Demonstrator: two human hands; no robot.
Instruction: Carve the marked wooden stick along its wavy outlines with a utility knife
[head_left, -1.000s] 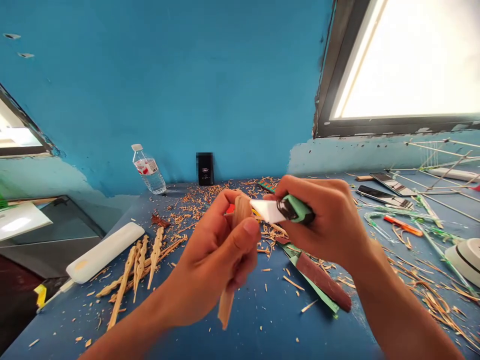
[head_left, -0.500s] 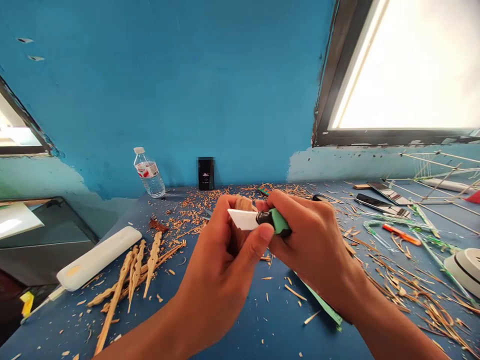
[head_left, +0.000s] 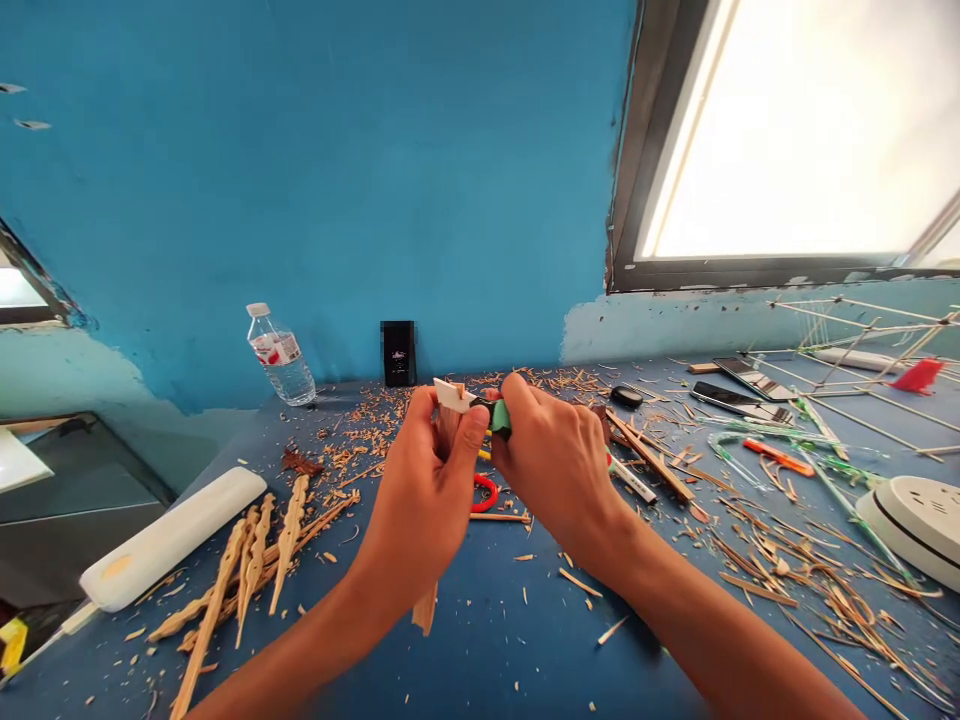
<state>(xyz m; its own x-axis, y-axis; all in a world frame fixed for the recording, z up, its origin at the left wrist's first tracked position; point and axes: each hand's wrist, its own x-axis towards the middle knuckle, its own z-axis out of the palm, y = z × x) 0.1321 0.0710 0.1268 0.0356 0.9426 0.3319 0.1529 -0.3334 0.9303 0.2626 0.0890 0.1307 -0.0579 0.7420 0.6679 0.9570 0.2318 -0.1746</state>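
My left hand (head_left: 424,490) is closed around a flat strip of wood (head_left: 425,608), whose lower end sticks out below the palm. In my right hand (head_left: 551,455) is a knife with a green and black handle (head_left: 500,418). Its pale blade (head_left: 452,396) lies across the top of the wood, and a small curl of wood stands at the blade. My left thumb presses near the base of the blade. Beneath the hands, a red ring-shaped handle (head_left: 486,493) shows on the table, partly hidden.
Several carved wooden sticks (head_left: 255,560) lie at left beside a long white bar (head_left: 176,535). Farther back stand a water bottle (head_left: 281,355) and a phone (head_left: 399,353). Shavings (head_left: 810,590) cover the right side, near an orange cutter (head_left: 778,457) and a round white device (head_left: 911,525).
The blade and both hands have shifted slightly left and up in view, and a wood curl now shows at the blade. My view has turned a little to the right.
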